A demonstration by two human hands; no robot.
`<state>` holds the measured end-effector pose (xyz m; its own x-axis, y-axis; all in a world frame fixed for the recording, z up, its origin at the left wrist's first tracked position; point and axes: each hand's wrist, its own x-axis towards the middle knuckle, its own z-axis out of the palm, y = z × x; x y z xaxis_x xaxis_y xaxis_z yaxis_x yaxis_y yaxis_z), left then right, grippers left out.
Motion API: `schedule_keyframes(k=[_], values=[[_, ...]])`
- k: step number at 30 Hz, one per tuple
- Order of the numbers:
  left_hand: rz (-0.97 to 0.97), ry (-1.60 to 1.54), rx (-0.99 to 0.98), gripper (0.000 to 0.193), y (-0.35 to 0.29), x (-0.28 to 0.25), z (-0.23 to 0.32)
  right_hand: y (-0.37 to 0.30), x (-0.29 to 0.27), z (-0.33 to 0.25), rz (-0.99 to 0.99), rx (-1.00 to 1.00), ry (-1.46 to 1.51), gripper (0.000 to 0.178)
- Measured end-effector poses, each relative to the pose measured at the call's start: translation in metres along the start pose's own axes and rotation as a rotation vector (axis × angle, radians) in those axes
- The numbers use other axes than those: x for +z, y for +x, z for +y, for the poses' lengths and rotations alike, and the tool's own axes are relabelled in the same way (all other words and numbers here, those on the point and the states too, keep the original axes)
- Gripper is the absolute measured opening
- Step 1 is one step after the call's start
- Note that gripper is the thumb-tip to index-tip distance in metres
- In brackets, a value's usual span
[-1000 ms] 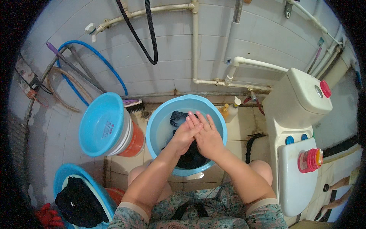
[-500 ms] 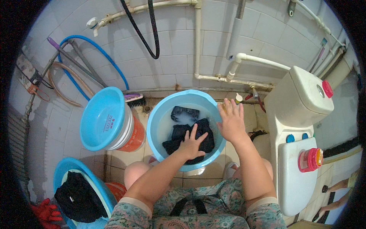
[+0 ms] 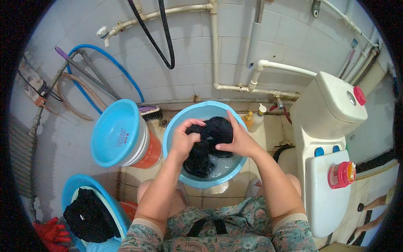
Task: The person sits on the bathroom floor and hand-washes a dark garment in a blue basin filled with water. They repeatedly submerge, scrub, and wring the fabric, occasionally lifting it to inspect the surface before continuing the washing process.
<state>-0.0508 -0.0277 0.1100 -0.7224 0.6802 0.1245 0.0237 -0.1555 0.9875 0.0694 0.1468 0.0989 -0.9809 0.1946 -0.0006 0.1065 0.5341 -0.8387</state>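
Note:
A round light-blue basin (image 3: 226, 179) of cloudy water stands on the floor between my feet. Wet black fabric (image 3: 215, 130) is bunched in it, partly lifted over the water. My left hand (image 3: 184, 139) has its fingers curled into the fabric's left side. At the right side my right hand (image 3: 242, 140) grips it, thumb across the front and fingers along the far edge. More black cloth (image 3: 198, 161) hangs down into the water below my left hand. What garment it is cannot be made out.
Left are a blue basin (image 3: 114, 132) atop stacked buckets (image 3: 149, 149), a tub of black clothes (image 3: 90, 214), red gloves (image 3: 52, 235) and a brush (image 3: 152, 113). Pump bottles (image 3: 257, 119) stand behind the right rim. A toilet (image 3: 327, 193) is at right, with a pink jar (image 3: 342, 174) on its lid.
Both hands, spread before, now hold the black fabric. My left hand has moved left and up, my right hand down and inward. The fabric is gathered and raised.

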Motion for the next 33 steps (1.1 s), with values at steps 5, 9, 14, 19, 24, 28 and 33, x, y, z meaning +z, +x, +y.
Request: schedule_keyframes(k=[5,9,14,19,24,28,33], values=[[-0.039,-0.234,0.320,0.044,-0.002,0.008,0.092,-0.001,-0.001,-0.054,0.238,-0.081,0.426,0.045],[-0.103,-0.019,0.723,0.048,0.005,0.024,0.136,-0.011,-0.026,-0.086,0.461,-0.266,0.387,0.041],[-0.183,0.820,0.822,0.045,0.031,0.020,0.115,0.005,-0.025,-0.042,0.221,0.019,0.505,0.053],[-0.295,0.933,0.367,0.062,0.031,0.011,0.011,0.002,-0.015,0.008,0.173,0.092,-0.035,0.055],[-0.386,1.205,-0.119,0.077,0.025,-0.002,-0.078,-0.006,-0.026,0.013,0.244,0.074,-0.204,0.052],[-0.517,1.406,-0.395,0.093,0.010,0.004,-0.119,-0.016,-0.035,0.019,0.260,0.039,-0.287,0.045],[-0.485,1.562,-0.365,0.098,0.000,0.023,-0.150,-0.026,-0.045,0.021,0.279,-0.016,-0.391,0.040]])
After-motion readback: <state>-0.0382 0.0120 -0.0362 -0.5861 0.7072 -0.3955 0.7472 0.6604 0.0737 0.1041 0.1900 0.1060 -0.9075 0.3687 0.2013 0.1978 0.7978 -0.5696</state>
